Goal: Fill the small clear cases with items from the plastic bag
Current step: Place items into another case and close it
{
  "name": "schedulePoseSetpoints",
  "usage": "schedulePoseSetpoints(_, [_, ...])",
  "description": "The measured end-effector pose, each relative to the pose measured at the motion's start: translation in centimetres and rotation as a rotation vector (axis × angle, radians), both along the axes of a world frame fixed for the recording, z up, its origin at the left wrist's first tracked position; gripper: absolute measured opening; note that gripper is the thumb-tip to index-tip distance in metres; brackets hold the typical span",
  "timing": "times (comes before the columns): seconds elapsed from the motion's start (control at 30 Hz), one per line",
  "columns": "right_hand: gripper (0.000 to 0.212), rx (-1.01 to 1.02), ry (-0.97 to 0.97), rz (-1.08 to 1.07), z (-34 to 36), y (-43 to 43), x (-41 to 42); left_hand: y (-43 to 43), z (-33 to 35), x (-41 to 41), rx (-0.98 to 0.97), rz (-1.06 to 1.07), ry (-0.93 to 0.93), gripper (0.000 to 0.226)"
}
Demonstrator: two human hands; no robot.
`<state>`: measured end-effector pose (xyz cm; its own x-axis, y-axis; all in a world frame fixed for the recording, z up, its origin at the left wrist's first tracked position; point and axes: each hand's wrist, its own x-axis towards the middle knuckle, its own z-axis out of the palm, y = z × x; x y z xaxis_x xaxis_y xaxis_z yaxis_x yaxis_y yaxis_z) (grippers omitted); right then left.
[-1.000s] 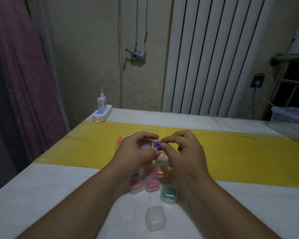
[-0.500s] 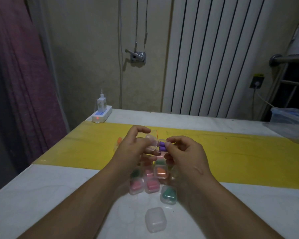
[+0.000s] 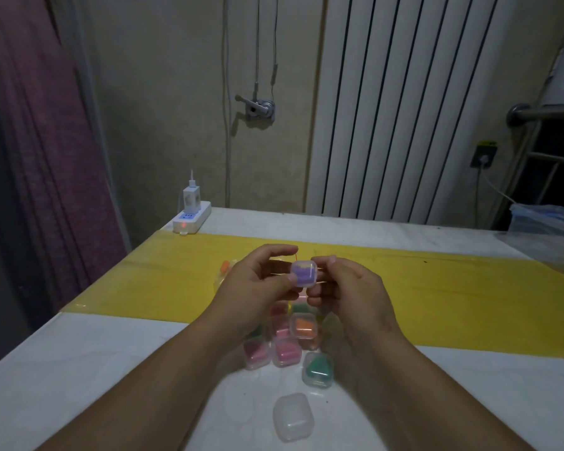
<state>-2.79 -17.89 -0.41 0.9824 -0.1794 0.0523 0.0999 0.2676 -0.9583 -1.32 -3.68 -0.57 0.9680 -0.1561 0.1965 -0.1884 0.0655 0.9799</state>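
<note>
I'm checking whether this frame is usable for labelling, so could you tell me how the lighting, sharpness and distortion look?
Head view: dim and grainy, with a warm cast. The case with purple items, in the grip of the left hand and right hand, reads softly. The filled cases below are shadowed. The wide lens bows the curtain. The power strip shows a small red glow.

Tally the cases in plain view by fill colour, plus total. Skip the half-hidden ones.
purple case: 1
orange case: 1
pink cases: 2
green case: 1
empty case: 1
Total: 6
More cases behind these in the cluster are partly hidden and are not counted.
</note>
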Motion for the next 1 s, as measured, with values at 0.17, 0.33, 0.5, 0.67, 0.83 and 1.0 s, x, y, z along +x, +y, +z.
schedulePoseSetpoints(0.17, [0.011,-0.143,0.005,0.05,0.0,0.0,-0.4,0.1,0.0,0.0,0.03,0.028,-0.026,0.035])
schedulePoseSetpoints(0.33, [0.013,-0.363,-0.017,-0.053,0.6,-1.7,0.9,0.4,-0.2,0.6,0.123,0.196,-0.126,0.024])
schedulePoseSetpoints(0.5, [0.009,-0.664,0.108,0.134,1.2,-3.9,0.8,0.5,-0.5,0.7,0.133,0.268,-0.113,0.02])
schedulePoseSetpoints(0.67, [0.012,-0.835,0.194,0.188,1.8,-4.9,0.3,0.6,-0.4,0.5,0.135,0.299,-0.103,0.022])
schedulePoseSetpoints(0.83, [0.014,-0.96,0.244,0.223,2.1,-5.0,0.0,0.9,-0.5,0.9,0.132,0.39,-0.106,0.026])
schedulePoseSetpoints(1.0, [0.019,-1.146,0.216,0.196,1.2,-4.5,0.4,0.9,-0.9,1.3,0.077,0.451,-0.045,0.035])
